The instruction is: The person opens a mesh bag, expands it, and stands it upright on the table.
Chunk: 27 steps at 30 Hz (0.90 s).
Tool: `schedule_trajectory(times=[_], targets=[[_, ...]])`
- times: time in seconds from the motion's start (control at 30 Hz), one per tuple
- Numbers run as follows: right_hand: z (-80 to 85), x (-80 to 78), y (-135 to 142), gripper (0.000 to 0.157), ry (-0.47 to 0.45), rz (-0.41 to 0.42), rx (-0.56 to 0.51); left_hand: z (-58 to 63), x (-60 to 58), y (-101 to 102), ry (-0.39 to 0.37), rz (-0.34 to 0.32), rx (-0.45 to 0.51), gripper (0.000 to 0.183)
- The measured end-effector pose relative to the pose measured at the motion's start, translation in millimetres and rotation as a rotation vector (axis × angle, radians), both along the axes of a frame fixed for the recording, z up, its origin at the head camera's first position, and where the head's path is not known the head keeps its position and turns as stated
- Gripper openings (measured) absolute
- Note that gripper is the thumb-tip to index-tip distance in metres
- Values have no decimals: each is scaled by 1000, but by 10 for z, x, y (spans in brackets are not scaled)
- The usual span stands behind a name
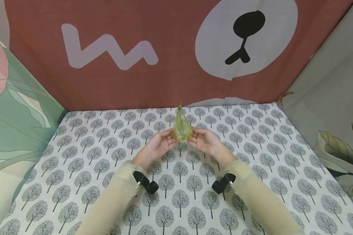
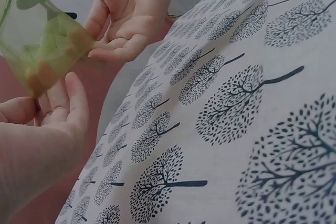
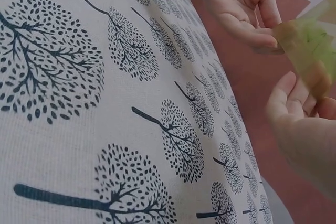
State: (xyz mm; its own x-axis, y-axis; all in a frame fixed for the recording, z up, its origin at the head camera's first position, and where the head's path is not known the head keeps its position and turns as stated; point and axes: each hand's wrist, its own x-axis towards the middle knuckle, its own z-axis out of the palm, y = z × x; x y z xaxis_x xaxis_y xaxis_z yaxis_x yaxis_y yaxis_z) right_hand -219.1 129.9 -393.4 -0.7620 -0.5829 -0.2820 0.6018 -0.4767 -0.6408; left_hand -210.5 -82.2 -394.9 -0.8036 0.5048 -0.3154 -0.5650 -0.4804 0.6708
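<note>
A sheer green pouch [image 1: 181, 129], thin and see-through, hangs between both hands over the far part of the table, its narrow end pointing up and away. My left hand [image 1: 161, 143] pinches one lower corner between thumb and fingers. At the opposite corner, my right hand [image 1: 205, 140] grips it the same way. Through the film of the pouch [image 2: 47, 45] in the left wrist view, fingertips show as orange patches. Darker green shapes also appear there; whether they are print or contents I cannot tell. In the right wrist view the pouch [image 3: 310, 51] is partly cut off.
A white cloth [image 1: 180, 199] printed with black trees covers the table. Behind it stands a reddish-brown hanging [image 1: 129, 85] with a cartoon muzzle. Patterned drapes [image 1: 20, 114] close off the sides. Black camera mounts [image 1: 147, 182] sit on both wrists, over cream sleeves.
</note>
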Motion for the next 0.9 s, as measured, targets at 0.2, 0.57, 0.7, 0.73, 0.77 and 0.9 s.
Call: schedule_trajectory(times=[0.2, 0.57, 0.7, 0.73, 0.77, 0.9], targets=[[3, -5, 2, 34, -53, -1, 28, -18, -14, -24, -11, -9, -58, 23], [0, 10, 17, 33, -121, 16, 20, -48, -8, -43, -22, -5, -75, 21], [-20, 19, 18, 32, -118, 19, 21, -60, -9, -45, -24, -12, -68, 20], [-27, 22, 20, 32, -112, 18, 23, -64, -9, -46, -26, -15, -67, 20], [-34, 26, 24, 32, -108, 16, 32, -67, -10, -48, -22, -20, -69, 20], [-60, 31, 29, 30, -98, -2, 81, -71, -12, -58, -7, -31, -93, 20]])
